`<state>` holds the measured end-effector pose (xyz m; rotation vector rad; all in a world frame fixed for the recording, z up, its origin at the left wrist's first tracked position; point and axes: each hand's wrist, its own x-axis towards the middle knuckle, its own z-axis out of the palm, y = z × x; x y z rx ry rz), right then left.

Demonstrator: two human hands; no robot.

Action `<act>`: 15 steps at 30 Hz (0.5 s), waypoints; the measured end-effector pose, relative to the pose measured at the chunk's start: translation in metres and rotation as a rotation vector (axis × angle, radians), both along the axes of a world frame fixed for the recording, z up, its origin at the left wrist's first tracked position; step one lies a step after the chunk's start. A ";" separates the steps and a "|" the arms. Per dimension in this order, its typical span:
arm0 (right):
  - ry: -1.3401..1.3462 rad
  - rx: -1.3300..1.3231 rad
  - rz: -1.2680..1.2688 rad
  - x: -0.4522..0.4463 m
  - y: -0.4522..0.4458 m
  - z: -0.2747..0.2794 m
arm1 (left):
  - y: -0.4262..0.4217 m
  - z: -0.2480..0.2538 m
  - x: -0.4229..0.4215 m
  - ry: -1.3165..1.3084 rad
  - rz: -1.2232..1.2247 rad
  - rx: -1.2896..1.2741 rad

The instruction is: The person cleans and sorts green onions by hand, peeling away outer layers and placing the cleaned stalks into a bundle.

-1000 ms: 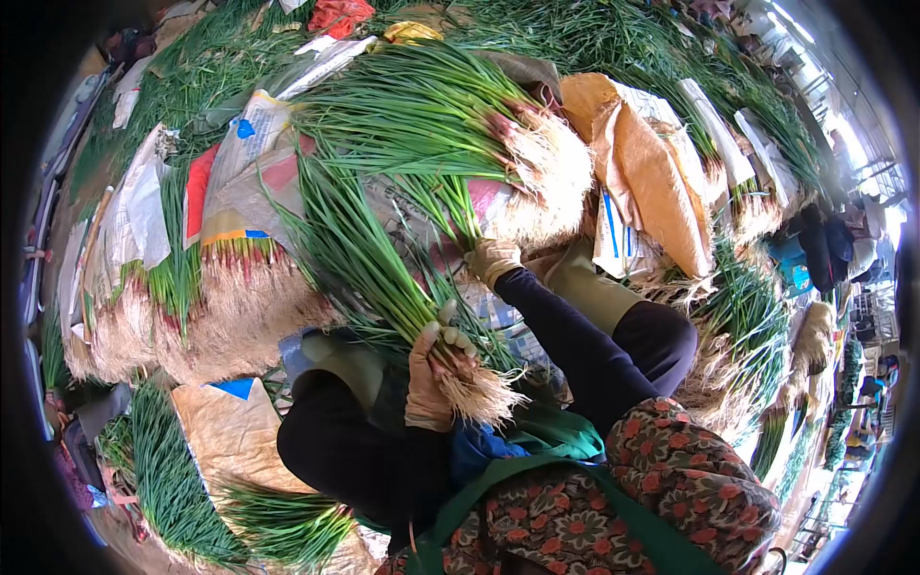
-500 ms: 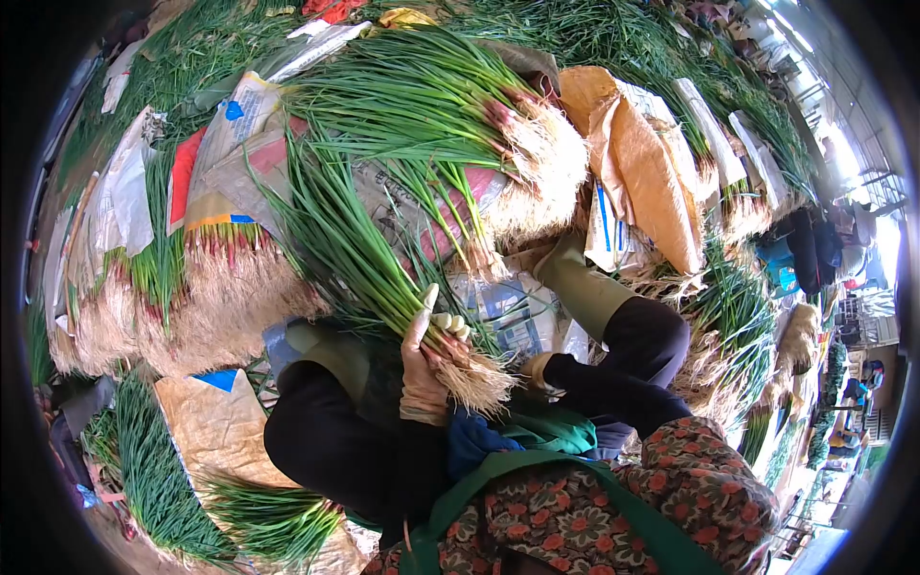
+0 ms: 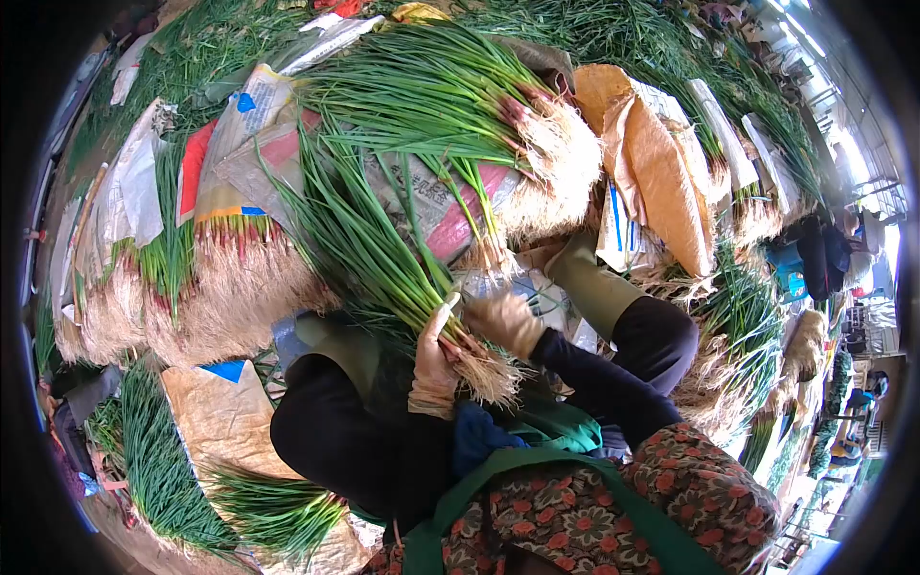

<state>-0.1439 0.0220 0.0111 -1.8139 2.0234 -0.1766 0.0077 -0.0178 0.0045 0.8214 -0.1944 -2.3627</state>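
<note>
A bunch of green onions (image 3: 383,244) is gripped near its pale roots by my gloved left hand (image 3: 436,359), its leaves pointing up and left. Close beside the stems, at the right of the bunch, is my gloved right hand (image 3: 505,321), blurred by motion, so its fingers cannot be made out. Just above it, a few loose onions (image 3: 479,216) lie with roots toward me on a printed sack (image 3: 412,192). A large pile of onions (image 3: 431,91) with thick roots rests beyond them.
Rooty onion bundles (image 3: 235,278) under sacks stand at the left. An orange-brown sack (image 3: 652,163) lies at the right. More onions (image 3: 278,503) and a tan sack (image 3: 225,417) are at the lower left. My bent legs flank the bunch; people (image 3: 819,254) are at the far right.
My right hand left the loose onions on the sack, came back toward my lap, then rose beside the held bunch. My left hand has kept its grip.
</note>
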 end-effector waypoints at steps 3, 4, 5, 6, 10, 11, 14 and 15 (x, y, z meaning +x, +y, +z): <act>-0.254 0.127 0.210 -0.013 0.037 -0.011 | 0.005 0.022 -0.017 -0.019 0.160 0.094; -0.298 0.113 0.221 -0.031 0.038 -0.031 | 0.003 0.004 -0.017 0.241 0.116 -0.019; -0.344 0.098 0.231 -0.048 0.032 -0.054 | 0.003 0.009 -0.012 0.224 0.086 -0.002; -0.778 0.138 0.010 -0.047 0.016 -0.052 | 0.004 0.018 -0.008 0.210 0.056 0.013; -1.536 0.276 -0.630 -0.009 -0.032 0.008 | 0.008 0.024 -0.003 0.116 -0.003 0.010; -1.616 0.272 -0.697 -0.001 -0.040 -0.011 | 0.009 0.026 -0.002 0.089 -0.012 0.001; -0.621 -0.064 -0.256 0.001 -0.036 -0.085 | 0.008 0.018 0.004 0.193 0.013 -0.096; -0.267 -0.004 -0.252 0.000 -0.026 -0.094 | 0.009 0.023 0.003 0.288 0.063 -0.131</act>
